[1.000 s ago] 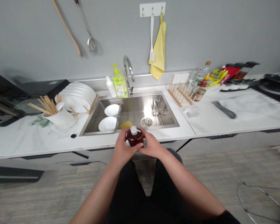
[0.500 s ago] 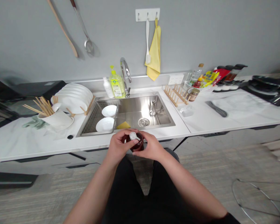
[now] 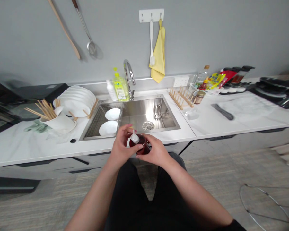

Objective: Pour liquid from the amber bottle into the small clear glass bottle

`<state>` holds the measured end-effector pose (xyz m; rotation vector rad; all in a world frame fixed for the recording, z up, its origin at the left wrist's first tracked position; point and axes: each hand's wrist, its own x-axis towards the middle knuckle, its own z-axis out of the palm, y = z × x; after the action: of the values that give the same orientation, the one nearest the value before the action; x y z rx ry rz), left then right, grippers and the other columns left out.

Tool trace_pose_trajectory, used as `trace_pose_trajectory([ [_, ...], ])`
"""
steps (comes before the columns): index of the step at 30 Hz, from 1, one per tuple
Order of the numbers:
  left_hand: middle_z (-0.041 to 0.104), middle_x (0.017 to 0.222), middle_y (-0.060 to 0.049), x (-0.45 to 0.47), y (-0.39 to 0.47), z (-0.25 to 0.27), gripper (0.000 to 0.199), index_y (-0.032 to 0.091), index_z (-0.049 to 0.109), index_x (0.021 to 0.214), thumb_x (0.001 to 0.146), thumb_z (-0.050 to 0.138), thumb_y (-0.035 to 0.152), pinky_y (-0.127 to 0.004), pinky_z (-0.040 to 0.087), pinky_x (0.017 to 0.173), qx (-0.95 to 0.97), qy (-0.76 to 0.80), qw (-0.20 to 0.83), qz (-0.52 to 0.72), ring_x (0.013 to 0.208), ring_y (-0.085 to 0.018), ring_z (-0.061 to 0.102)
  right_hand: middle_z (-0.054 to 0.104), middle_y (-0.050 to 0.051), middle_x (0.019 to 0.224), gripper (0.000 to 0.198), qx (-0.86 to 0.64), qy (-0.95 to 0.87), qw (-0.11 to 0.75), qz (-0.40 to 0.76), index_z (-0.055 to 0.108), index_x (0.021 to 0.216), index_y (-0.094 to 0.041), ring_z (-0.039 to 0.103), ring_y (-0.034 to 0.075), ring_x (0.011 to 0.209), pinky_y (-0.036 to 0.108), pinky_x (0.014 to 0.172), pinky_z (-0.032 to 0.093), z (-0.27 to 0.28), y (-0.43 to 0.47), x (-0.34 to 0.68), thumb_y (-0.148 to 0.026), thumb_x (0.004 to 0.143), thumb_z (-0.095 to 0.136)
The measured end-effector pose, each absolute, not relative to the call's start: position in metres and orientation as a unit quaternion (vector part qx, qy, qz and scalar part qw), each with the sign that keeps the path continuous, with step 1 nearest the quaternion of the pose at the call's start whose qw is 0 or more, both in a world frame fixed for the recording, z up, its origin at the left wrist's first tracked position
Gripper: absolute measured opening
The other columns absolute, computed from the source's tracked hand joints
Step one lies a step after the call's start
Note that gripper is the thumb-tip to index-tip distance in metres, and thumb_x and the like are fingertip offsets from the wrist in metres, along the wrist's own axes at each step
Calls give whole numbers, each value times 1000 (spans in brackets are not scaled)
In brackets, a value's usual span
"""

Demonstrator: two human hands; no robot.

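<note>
A small dark red bottle (image 3: 141,147) with a white cap (image 3: 135,138) is held in front of my body, just before the counter's front edge. My right hand (image 3: 156,153) wraps around the bottle's body from the right. My left hand (image 3: 121,147) has thumb and fingers on the white cap, which sits tipped to the left over the bottle's mouth. Whether the cap is still attached is unclear.
The steel sink (image 3: 135,116) lies straight ahead with two white bowls (image 3: 109,127) in a wire basket, a faucet (image 3: 128,73) and a soap bottle (image 3: 118,86) behind. White plates (image 3: 75,101) and a chopstick cup (image 3: 59,122) stand left; a wooden rack (image 3: 182,98) and condiments (image 3: 212,84) stand right.
My left hand moved from the bottle's side up onto the cap, and the cap now sits tipped to the left. The view has shifted slightly.
</note>
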<state>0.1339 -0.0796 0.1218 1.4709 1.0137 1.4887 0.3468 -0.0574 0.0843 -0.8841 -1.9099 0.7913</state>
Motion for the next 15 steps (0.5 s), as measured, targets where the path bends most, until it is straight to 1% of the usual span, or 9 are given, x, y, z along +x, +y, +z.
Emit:
trace_pose_trajectory([
  [2,79,133,-13,135,-79,124,92,31,58,163,84,101,50,-52,62,116,594,374,435,564,132,-35,78,81,10,150,93,-361,-761,432,323,70,155,-35,81,38,131,54,113,64,85,-57,348,-38,70,107],
  [4,82,128,-12,136,-79,126,83,30,56,165,94,93,49,-54,59,120,592,372,452,554,137,-36,76,80,10,151,94,-363,-760,430,324,70,155,-35,80,39,132,54,113,64,85,-58,350,-38,69,108],
  [5,82,121,-11,137,-79,127,78,29,58,162,95,93,47,-53,60,119,587,383,439,562,135,-35,78,80,10,152,94,-363,-762,428,321,71,154,-34,80,39,133,54,114,64,84,-58,351,-39,68,108],
  [7,82,116,-8,140,-78,130,80,28,62,155,86,101,42,-48,63,113,585,409,398,576,125,-32,80,80,10,150,92,-366,-764,428,315,72,153,-34,80,39,134,54,113,64,83,-58,354,-38,68,108],
  [9,81,129,-11,142,-77,132,88,29,61,156,81,104,41,-44,64,109,595,409,390,571,128,-32,79,81,11,149,91,-370,-760,431,314,72,152,-34,80,39,132,54,112,65,82,-58,357,-37,69,107],
  [11,79,143,-15,145,-76,133,90,30,56,164,87,99,45,-47,63,113,605,386,424,553,141,-35,75,81,11,150,91,-373,-754,434,322,71,153,-34,81,39,130,54,111,65,82,-57,360,-38,69,107],
  [12,79,143,-16,146,-75,133,88,30,54,167,91,95,45,-49,61,116,606,377,440,545,145,-36,73,81,11,150,91,-373,-752,435,325,71,153,-34,81,38,130,54,111,65,82,-57,361,-38,69,107],
  [14,83,128,-13,149,-73,133,82,28,55,166,95,93,44,-51,60,119,600,383,438,549,139,-34,76,81,10,150,91,-369,-751,438,328,72,152,-34,81,38,130,54,112,65,83,-56,364,-37,68,108],
  [15,84,120,-11,151,-71,133,82,27,58,163,91,96,42,-50,60,118,600,391,418,559,132,-33,79,81,10,150,91,-367,-751,440,328,72,152,-34,81,38,130,54,112,65,84,-56,366,-37,68,108],
])
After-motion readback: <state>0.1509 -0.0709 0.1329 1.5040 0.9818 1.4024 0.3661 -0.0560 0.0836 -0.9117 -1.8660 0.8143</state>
